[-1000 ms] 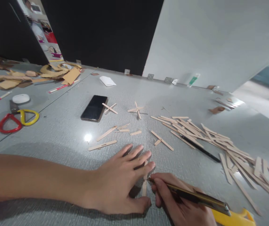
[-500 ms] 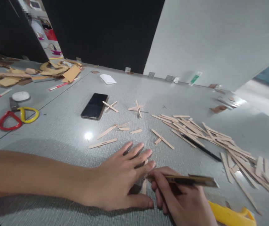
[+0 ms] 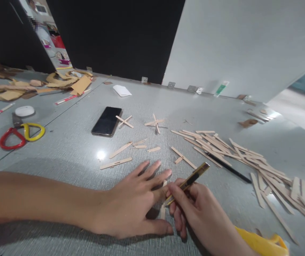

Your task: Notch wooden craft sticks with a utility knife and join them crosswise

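Note:
My left hand (image 3: 133, 202) lies flat on the grey table (image 3: 69, 153) with fingers spread, pressing down a wooden stick (image 3: 163, 210) that shows between thumb and fingers. Close beside it, my right hand (image 3: 195, 209) is closed round a gold and black utility knife (image 3: 188, 183). The knife's tip meets the stick near my left fingertips, and its rear end points up and to the right.
Loose wooden sticks (image 3: 243, 160) and a black pencil (image 3: 228, 167) lie to the right. Cut pieces (image 3: 120, 151), two crossed-stick shapes (image 3: 154, 124) and a black phone (image 3: 106, 121) lie ahead. Red and yellow scissors (image 3: 21, 133) and cardboard scraps (image 3: 61, 81) are at the left. A yellow object (image 3: 261, 243) sits under my right wrist.
The knife's rear end has swung from pointing low right to pointing up and away. My right hand has moved closer to my left. My left hand has stayed pressed on the stick.

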Tool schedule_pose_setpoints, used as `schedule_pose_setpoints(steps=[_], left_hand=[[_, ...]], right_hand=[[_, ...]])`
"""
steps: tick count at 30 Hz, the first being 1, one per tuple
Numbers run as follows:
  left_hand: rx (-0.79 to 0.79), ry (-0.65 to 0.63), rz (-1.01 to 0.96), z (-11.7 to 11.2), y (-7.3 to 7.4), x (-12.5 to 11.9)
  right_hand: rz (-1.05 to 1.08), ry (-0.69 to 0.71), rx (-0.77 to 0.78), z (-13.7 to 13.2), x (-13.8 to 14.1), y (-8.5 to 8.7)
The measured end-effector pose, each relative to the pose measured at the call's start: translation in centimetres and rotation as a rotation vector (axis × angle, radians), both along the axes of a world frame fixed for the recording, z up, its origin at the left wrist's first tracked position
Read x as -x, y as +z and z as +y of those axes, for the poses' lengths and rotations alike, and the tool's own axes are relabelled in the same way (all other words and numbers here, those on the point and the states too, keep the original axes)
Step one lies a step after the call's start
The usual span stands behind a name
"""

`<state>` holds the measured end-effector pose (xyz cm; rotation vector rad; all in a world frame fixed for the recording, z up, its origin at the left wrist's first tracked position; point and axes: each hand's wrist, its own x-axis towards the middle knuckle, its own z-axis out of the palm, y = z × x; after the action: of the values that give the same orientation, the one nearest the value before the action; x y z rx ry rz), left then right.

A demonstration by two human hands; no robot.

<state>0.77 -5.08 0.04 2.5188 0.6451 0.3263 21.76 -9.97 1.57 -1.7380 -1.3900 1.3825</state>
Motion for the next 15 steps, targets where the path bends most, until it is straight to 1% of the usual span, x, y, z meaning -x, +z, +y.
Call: schedule_pose_setpoints(steps=[3,6,13,15], left_hand=[[-0.003,0.004,-0.010,0.0,0.1,0.0],[0.005,0.005,-0.026,0.1,0.1,0.0],[0.021,-0.006,0.003,0.1,-0.2,0.1],[0.032,-0.006,0.016,0.1,0.0,0.1]], right_hand=[[-0.009,-0.067,-0.035,-0.5,0.5,0.1],[-0.043,-0.089,-0.112,-1.1,0.7,0.2],[-0.094,-0.038,-0.232,-1.9,0.4,-0.6],[-0.127,0.010,-0.283,-1.7,0.1,-0.4]])
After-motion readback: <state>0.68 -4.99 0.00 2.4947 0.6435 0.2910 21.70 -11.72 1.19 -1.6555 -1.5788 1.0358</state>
